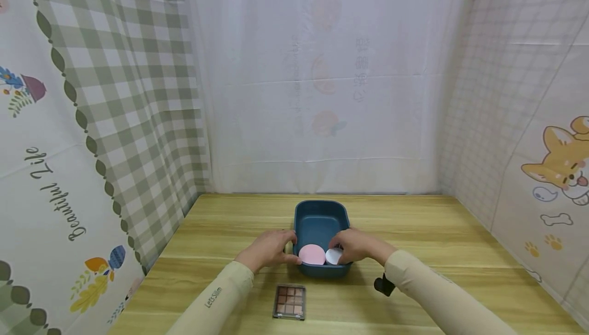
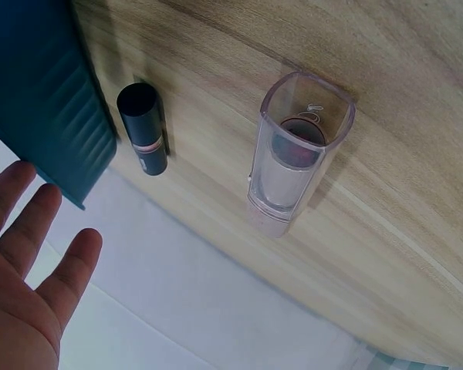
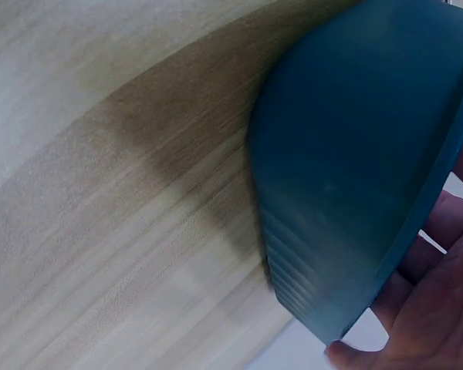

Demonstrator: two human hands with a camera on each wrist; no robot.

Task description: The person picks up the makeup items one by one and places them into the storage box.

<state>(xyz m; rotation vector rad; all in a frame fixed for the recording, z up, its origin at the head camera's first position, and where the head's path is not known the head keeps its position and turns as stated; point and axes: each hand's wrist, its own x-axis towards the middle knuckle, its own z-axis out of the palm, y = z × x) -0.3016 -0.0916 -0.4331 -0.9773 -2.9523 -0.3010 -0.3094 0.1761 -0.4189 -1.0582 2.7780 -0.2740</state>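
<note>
The right hand (image 1: 356, 245) curls its fingers (image 3: 440, 223) over the near right rim of the blue basin (image 1: 322, 222), grasping it, thumb outside the wall. The left hand (image 1: 271, 248) rests at the basin's left edge, fingers (image 2: 31, 231) straight and released. Between the two hands, inside the basin, lie a pink round puff (image 1: 312, 254) and a white puff (image 1: 334, 256). Beyond the left fingers, a black lipstick (image 2: 143, 129) and a clear square tube (image 2: 293, 154) lie on the wooden surface (image 1: 230, 222). Nearer the person, an eyeshadow palette (image 1: 289, 301) sits.
</note>
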